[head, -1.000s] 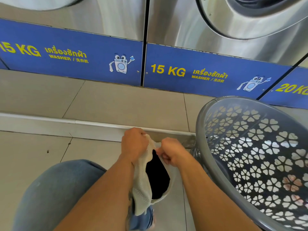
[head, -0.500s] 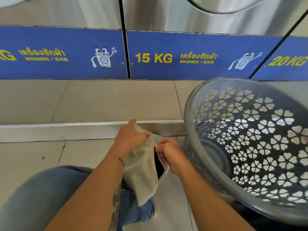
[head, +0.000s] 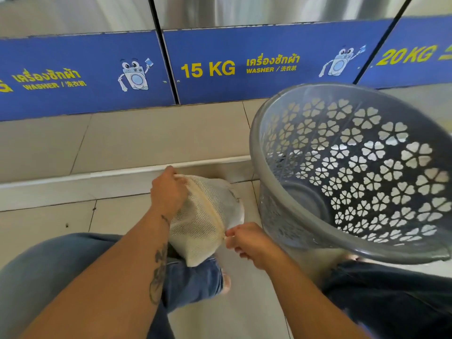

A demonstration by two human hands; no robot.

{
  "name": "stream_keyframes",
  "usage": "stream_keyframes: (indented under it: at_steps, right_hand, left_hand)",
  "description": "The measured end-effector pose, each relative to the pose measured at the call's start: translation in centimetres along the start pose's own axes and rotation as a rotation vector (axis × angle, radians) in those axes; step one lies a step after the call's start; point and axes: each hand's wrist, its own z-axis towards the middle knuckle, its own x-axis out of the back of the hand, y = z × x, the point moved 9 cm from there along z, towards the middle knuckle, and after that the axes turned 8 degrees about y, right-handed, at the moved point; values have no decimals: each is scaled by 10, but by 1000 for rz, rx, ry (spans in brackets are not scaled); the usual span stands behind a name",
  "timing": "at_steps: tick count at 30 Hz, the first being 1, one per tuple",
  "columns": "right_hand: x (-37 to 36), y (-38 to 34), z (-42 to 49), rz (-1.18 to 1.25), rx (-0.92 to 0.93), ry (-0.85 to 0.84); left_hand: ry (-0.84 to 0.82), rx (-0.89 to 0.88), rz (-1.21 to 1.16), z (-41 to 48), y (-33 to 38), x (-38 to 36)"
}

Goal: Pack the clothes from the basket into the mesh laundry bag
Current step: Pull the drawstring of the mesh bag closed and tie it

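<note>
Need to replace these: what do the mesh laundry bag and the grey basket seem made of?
Cream mesh laundry bag: soft synthetic netting, probably polyester, matte; fine holes show and it sags. Grey round plastic basket: rigid moulded plastic, slight sheen; smooth rim, flower-shaped cutouts.

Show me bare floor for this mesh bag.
Free: the lower tiles left of the left hand, between step edge and denim knee; also the raised ledge below the blue panels. Crowded: right side, where the basket stands beside the right hand.
</note>
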Motion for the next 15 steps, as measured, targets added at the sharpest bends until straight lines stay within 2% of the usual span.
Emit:
stream_keyframes:
  at_steps: [2,5,6,7,10,11,15]
  right_hand:
    - [0,5,-3,8,-24,28]
    - [-6,-2,-14,48,-54,-8]
    - [-10,-6,-17,94,-63,-36]
    - [-14,-10,-21,145,-65,-58]
    - [-16,-25,-29,228,22,-56]
    - [-15,-27,-31,230,58,-39]
    - [-3,-22,-33,273,126,65]
  left_hand:
    - [-39,-97,76,-11,10,3]
    - [100,-394,310,-44,48,24]
    - [100,-467,341,-56,58,27]
    - [13,-470,348,-65,62,24]
    - [-413,-272,337,-92,39,-2]
    - [-486,-204,316,-98,31,-5]
    - [-593,176,13,-108,10,-17]
